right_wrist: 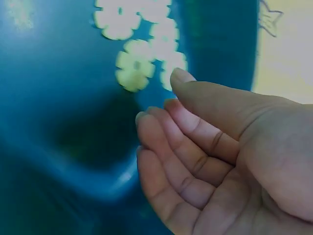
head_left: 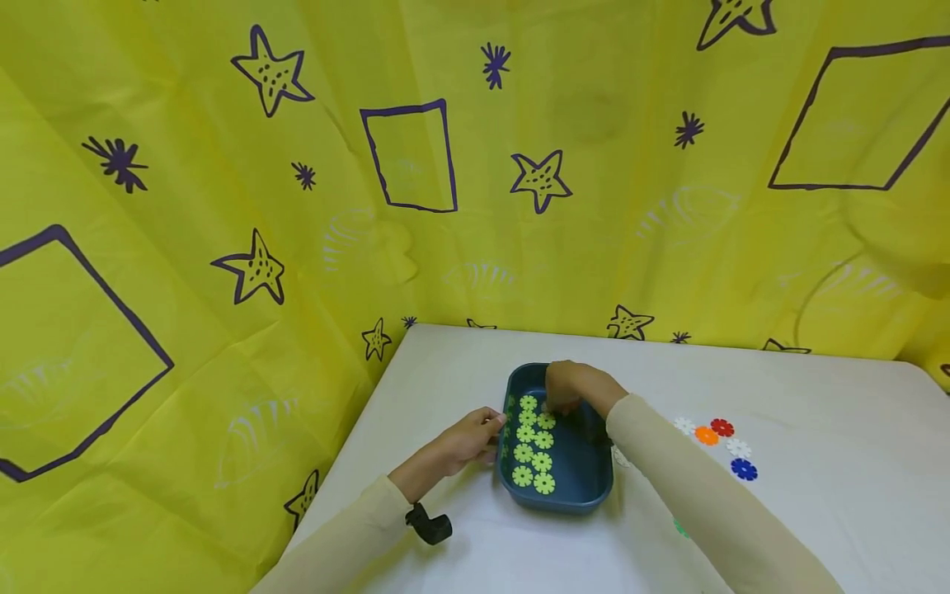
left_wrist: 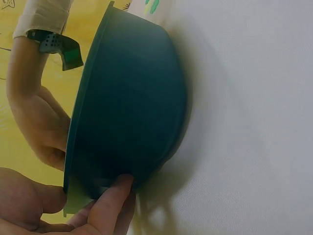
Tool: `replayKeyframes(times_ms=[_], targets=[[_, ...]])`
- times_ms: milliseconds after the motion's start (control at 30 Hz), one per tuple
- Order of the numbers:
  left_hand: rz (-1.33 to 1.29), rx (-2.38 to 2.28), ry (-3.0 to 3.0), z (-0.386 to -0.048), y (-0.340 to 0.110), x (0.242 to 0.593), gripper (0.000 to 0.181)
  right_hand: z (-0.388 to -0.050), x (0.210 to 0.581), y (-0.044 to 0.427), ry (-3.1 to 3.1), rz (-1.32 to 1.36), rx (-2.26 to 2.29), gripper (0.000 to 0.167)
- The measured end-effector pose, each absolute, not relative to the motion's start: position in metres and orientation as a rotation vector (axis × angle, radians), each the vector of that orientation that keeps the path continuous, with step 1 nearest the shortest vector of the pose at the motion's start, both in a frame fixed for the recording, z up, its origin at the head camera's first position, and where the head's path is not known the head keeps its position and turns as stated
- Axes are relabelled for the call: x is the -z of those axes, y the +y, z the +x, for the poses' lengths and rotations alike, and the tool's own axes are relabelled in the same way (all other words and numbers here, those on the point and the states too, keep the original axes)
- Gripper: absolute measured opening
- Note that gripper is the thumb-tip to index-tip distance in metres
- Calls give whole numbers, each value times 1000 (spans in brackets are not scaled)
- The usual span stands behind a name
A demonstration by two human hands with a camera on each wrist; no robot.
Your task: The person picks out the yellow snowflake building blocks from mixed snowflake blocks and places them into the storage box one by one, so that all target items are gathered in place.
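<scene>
A dark blue plastic bin (head_left: 582,466) stands on the white table, with two uneven rows of yellow-green flower-shaped discs (head_left: 544,483) lying along its left side. My left hand (head_left: 467,439) grips the bin's left side; in the left wrist view its thumb is at the rim and its fingers touch the outer wall. Inside the far end of the bin is my right hand (head_left: 577,384). The right wrist view shows its fingers (right_wrist: 166,161) loosely curled with nothing between them, close to the last discs (right_wrist: 135,66) of the rows.
On the table (head_left: 831,421) to the right lie a red disc (head_left: 722,427), an orange disc (head_left: 706,436), a blue disc (head_left: 744,469) and white ones (head_left: 738,448). A green disc (head_left: 680,528) is partly hidden by the right sleeve. Yellow patterned cloth (head_left: 594,247) hangs behind and at left.
</scene>
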State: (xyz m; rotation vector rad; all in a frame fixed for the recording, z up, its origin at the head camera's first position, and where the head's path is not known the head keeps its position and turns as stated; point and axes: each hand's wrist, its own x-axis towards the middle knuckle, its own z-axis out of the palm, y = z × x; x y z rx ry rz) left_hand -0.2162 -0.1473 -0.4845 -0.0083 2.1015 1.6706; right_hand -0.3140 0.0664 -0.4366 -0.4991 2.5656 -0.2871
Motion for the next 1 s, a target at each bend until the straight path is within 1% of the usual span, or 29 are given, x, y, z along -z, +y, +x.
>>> replayKeyframes(times_ms=[167, 300, 433, 600, 800, 867, 1000], targets=[[-12, -1674, 2104, -217, -147, 486, 33, -308, 410, 94, 2563, -676, 457, 26], [-12, -1677, 2109, -216, -147, 486, 32, -302, 393, 120, 2552, -701, 524, 24], [-18, -1678, 2108, -214, -147, 485, 33, -291, 386, 149, 2573, -719, 502, 23], [-32, -1680, 2108, -212, -147, 486, 33, -276, 391, 186, 2585, -671, 500, 21], [-24, -1676, 2116, -212, -147, 485, 33, -251, 403, 230, 2567, -583, 548, 13], [-22, -1675, 2117, -212, -147, 484, 32, -242, 406, 243, 2573, -560, 559, 15], [-22, -1673, 2120, -212, -148, 484, 32, -226, 412, 264, 2596, -494, 542, 24]])
